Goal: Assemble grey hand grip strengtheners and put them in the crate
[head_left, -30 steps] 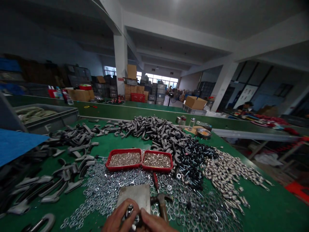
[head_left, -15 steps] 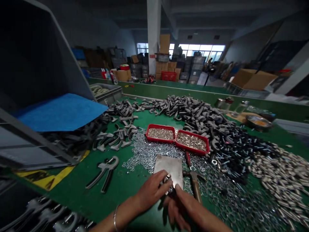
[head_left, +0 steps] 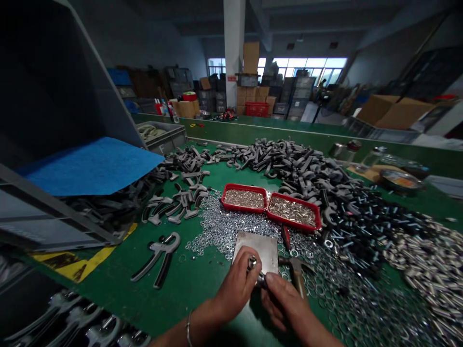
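My left hand and my right hand meet low in the middle of the view, both closed round a small metal fitting. They hover just over the near edge of a flat steel plate on the green table. A hammer lies right beside my right hand, and a red-handled tool lies just beyond it. Loose washers are spread all round the plate. Two red trays of small shiny parts stand behind the plate.
A heap of grey clamp parts fills the middle of the table, with black bolts and silver pins to the right. A tilted grey bin with a blue sheet stands at left, near two joined clamp pieces. Cartons stand far behind.
The view swung left and tipped down from the hall toward the table, bringing the grey bin into sight. Both hands stay closed on the small fitting over the plate's near edge.
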Demonstrator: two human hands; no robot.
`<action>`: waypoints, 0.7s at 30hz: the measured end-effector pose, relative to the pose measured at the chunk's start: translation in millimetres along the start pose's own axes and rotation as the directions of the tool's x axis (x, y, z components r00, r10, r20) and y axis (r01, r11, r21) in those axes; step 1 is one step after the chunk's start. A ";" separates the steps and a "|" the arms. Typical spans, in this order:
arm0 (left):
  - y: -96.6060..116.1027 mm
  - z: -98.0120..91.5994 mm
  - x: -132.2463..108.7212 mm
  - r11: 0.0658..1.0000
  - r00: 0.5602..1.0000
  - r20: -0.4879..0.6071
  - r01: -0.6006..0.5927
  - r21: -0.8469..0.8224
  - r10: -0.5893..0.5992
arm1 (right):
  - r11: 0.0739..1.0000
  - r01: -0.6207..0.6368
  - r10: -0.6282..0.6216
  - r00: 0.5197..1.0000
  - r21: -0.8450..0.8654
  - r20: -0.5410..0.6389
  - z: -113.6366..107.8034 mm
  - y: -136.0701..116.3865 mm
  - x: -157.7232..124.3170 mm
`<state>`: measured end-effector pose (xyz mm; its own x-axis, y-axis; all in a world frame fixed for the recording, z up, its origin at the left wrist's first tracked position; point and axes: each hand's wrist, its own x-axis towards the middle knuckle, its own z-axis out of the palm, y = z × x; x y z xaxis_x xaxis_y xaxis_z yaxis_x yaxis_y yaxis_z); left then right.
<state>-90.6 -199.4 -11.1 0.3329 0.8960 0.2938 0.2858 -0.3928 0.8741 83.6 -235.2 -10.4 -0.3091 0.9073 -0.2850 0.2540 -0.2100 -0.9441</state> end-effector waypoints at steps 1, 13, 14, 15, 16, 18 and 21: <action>-0.2 -0.1 -0.2 0.998 0.998 0.042 -0.054 0.020 0.053 | 0.994 -0.080 0.072 0.991 0.070 0.111 -0.3 -0.4 0.1; 1.8 -1.6 1.6 0.988 0.978 0.201 -0.076 0.132 0.048 | 0.851 -0.288 0.198 0.950 0.439 0.240 11.7 7.1 -3.9; -0.4 -4.0 7.2 0.982 0.965 0.260 -0.069 0.178 0.021 | 0.910 -0.238 0.181 0.965 0.340 0.190 10.4 8.3 -3.3; -3.5 -6.2 14.5 0.969 0.949 0.316 -0.065 0.239 -0.015 | 0.972 -0.154 0.137 0.985 0.175 0.107 7.8 8.8 -2.8; -7.3 -8.2 23.4 0.948 0.927 0.372 -0.072 0.311 -0.051 | 0.997 -0.071 0.072 0.997 -0.025 0.022 4.0 9.0 -2.5; -15.5 -10.6 44.9 0.877 0.870 0.480 -0.136 0.461 -0.118 | 0.934 0.020 -0.047 0.997 -0.357 -0.068 -5.2 10.5 -4.2; -22.6 -8.1 85.5 0.768 0.797 0.583 -0.272 0.580 -0.158 | 0.881 0.014 -0.049 0.997 -0.473 -0.060 -15.8 23.4 -14.8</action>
<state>-75.9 -112.2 -2.6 0.7440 0.6556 -0.1289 0.6501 -0.6657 0.3664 108.6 -247.9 -25.7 -0.2658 0.9366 -0.2284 0.6531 0.0006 -0.7573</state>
